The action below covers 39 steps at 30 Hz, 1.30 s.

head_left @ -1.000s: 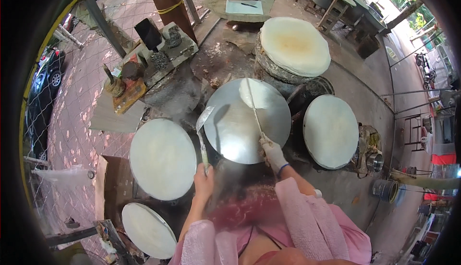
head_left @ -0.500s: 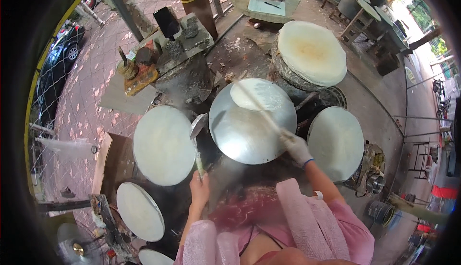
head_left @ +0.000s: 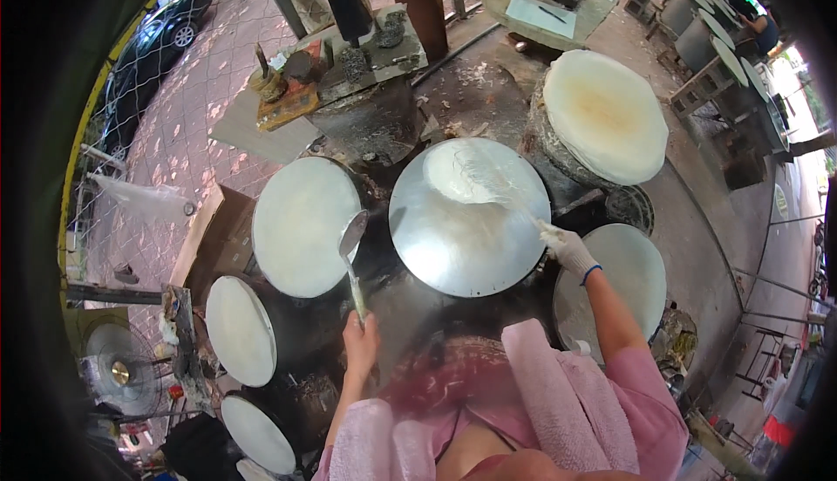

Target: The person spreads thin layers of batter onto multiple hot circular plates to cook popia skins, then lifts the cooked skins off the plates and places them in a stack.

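Observation:
My left hand (head_left: 361, 341) is closed round the handle of a ladle (head_left: 352, 235), its bowl lying over the near right edge of a white-coated round griddle (head_left: 301, 228). In front of me a shiny round metal griddle (head_left: 462, 263) carries a wet white patch of batter (head_left: 453, 171) on its far part. My right hand (head_left: 571, 252), in a pale work glove, closes on a thin stick-like spreader (head_left: 521, 206) by the griddle's right rim. Motion blurs the spreader, whose far end reaches toward the batter; whether it touches cannot be told.
More coated griddles stand at the left (head_left: 241, 331), lower left (head_left: 258, 434) and right (head_left: 623, 285). A stack of thin round sheets (head_left: 606, 115) sits at the far right. A phone (head_left: 350, 15) stands upright beyond the griddles, beside a wire fence. A fan (head_left: 120, 371) is at lower left.
The whole view has shifted, with the surroundings displaced. My right hand has moved farther out past the griddle's right rim with the spreader. The ladle's bowl has turned over beside the left griddle.

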Motion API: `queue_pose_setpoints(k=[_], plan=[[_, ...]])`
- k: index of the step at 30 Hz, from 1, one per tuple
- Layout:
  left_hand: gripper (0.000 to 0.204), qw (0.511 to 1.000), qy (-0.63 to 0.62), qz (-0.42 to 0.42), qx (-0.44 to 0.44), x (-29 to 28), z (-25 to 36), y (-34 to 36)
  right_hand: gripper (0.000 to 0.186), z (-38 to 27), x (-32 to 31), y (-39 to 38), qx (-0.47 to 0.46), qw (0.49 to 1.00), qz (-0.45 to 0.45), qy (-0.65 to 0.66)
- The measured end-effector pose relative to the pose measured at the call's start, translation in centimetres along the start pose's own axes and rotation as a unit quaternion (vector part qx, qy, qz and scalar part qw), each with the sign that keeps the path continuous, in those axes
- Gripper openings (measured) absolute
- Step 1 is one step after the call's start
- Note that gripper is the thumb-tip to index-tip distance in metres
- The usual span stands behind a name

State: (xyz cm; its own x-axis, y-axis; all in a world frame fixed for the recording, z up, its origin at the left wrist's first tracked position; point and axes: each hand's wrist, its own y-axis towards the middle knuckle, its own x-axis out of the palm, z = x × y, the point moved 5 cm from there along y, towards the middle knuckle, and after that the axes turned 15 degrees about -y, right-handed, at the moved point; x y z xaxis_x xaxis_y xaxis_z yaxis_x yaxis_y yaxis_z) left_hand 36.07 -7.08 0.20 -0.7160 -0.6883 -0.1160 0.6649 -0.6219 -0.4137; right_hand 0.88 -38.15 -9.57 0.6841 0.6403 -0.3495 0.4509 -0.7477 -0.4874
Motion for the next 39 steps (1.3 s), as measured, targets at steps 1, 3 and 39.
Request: queue_pose_setpoints(k=[1,3,39], plan=[[0.014,1.0,0.0,0.006,0.001,0.1,-0.2,-0.4,0.041,-0.1,0.9,0.2,0.01,0.998,-0.051,-0.033],[0.013,0.999,0.038,0.017,0.013,0.4,-0.4,-1.0,0.036,-1.9,3.9,-1.9,0.083,0.988,-0.119,0.054],[0.019,0.854,0.484,-0.06,0.181,5.4,0.6,7.9,0.044,-2.4,1.1,3.0,0.015,0.964,-0.242,-0.11]])
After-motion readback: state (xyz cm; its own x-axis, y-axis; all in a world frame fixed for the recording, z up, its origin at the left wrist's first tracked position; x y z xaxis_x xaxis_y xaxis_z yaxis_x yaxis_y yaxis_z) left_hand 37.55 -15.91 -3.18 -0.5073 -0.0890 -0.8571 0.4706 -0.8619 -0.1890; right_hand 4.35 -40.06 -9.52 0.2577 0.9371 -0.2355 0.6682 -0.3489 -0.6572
